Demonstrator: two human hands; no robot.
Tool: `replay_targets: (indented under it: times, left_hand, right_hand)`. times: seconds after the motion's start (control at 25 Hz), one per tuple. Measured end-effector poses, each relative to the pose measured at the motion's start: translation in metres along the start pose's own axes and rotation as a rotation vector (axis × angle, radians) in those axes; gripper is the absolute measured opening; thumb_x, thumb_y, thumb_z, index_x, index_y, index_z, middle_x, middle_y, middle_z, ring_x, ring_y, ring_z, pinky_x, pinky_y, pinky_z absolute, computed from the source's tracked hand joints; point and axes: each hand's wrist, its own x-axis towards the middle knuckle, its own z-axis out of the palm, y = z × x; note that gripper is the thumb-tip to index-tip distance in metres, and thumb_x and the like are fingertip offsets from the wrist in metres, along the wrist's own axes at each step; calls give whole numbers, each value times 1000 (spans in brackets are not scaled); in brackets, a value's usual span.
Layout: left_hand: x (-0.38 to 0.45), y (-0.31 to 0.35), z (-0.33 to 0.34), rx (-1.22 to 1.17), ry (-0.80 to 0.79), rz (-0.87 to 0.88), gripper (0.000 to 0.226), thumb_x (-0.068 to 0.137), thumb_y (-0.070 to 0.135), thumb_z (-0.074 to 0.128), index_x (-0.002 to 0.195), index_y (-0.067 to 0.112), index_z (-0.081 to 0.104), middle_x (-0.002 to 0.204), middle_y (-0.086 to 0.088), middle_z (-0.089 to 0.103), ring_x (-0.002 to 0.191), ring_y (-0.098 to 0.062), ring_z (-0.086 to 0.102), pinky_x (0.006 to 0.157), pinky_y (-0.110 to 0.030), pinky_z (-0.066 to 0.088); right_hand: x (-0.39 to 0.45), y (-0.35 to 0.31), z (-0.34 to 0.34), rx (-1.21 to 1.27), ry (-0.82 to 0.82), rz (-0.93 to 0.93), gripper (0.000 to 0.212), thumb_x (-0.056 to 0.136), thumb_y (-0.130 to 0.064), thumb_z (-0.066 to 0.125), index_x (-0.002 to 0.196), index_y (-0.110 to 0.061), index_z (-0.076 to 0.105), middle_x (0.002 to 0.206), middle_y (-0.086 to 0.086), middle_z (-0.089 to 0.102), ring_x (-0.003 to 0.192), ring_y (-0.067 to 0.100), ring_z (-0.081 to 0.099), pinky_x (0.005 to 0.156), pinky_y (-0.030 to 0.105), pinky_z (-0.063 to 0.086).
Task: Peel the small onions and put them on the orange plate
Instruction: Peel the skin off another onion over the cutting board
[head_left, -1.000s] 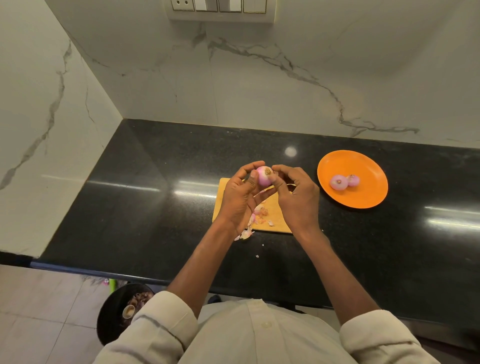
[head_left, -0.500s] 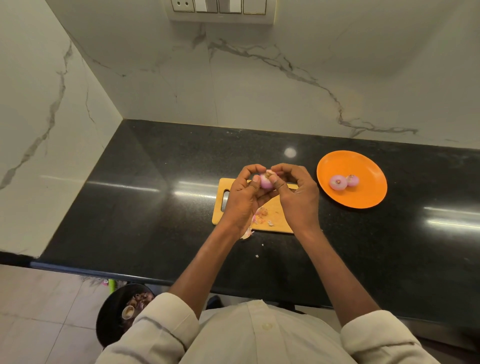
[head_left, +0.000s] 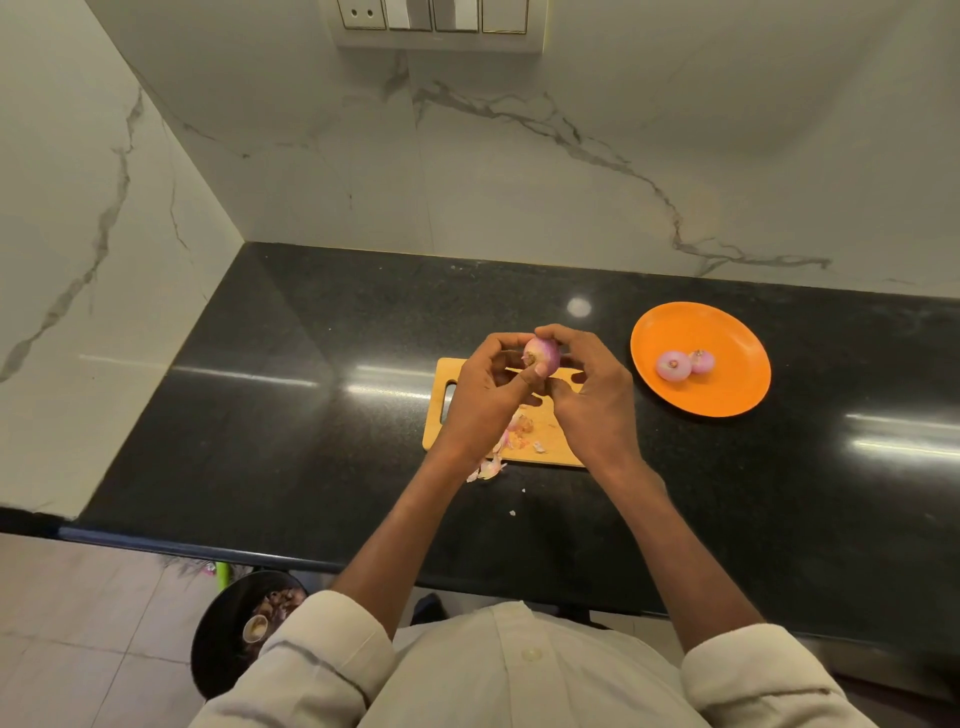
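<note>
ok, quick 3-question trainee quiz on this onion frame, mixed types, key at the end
1. True or false: the orange plate holds two peeled onions.
2. What lies under the hands? A) metal tray B) wooden cutting board C) towel
3. Fill in: the left hand and right hand both grip one ____.

Key: 1 true; 2 B; 3 onion, held above the board, with onion skins at its near edge.
</note>
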Motion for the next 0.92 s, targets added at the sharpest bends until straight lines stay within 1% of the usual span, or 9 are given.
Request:
replay_targets:
  times: [0.08,0.12,0.2,0.24,0.4,0.52,0.64,0.8,0.92]
  left_hand:
    - [0,1,-3,-10,10,32,33,104,16,70,134,6,61,126,-15,73,114,-30,75,94,-53,64]
    - [0,2,-4,-43,14,24,33,104,14,69,135,5,61,127,-15,73,117,-31,74,96,-53,64]
    - [-1,3,-8,-136,4,-24,33,106,9,65,137,2,60,129,-17,73,117,-31,74,98,-51,63]
    - [-1,3,-9,-179,-13,-51,33,107,9,63,139,2,59,130,-18,72,116,-31,74,98,-49,63]
    - [-2,2,-8,-165,-4,-66,33,108,17,63,139,6,64,130,-19,71,109,-31,74,89,-43,63]
    - [-2,4,-8,-241,6,-75,34,107,6,61,140,1,63,132,-20,71,113,-31,73,93,-39,64]
    - [1,6,-10,-315,32,-105,32,106,-1,58,137,-1,64,134,-26,68,117,-36,73,93,-36,64]
    - [3,4,-12,-284,47,-106,32,103,-4,60,134,2,67,131,-25,69,121,-42,71,100,-46,62]
    - [3,5,-12,-174,53,-98,31,101,2,68,132,4,69,124,-18,74,115,-36,75,99,-51,63]
  right_hand:
    - [1,-1,-2,70,-27,18,60,89,4,77,137,-31,64,131,-21,63,118,-3,62,87,7,52]
    - [1,-2,-3,154,-43,50,58,91,2,77,137,-30,64,131,-22,64,119,-4,62,88,10,54]
    - [2,-2,-7,312,-70,108,52,93,-4,78,137,-28,66,129,-18,69,120,-1,64,92,13,54]
    - [1,-2,-8,337,-70,122,49,93,-6,78,136,-28,68,128,-17,71,120,0,65,92,12,54]
    - [1,-2,-8,231,-80,69,51,91,-4,79,132,-31,69,131,-16,65,121,2,63,88,13,55]
    - [1,-3,-6,205,-74,56,58,89,1,79,135,-30,65,135,-11,59,120,3,62,91,17,57]
    - [1,-5,-7,299,-83,124,56,90,0,79,136,-27,66,134,-8,65,117,-3,64,92,17,57]
    - [1,-8,-6,333,-109,107,48,93,-6,78,132,-32,68,132,-11,68,113,-4,67,90,20,60]
    - [3,-5,-3,252,-76,75,44,95,-6,76,130,-31,70,129,-12,68,115,-3,65,91,17,57]
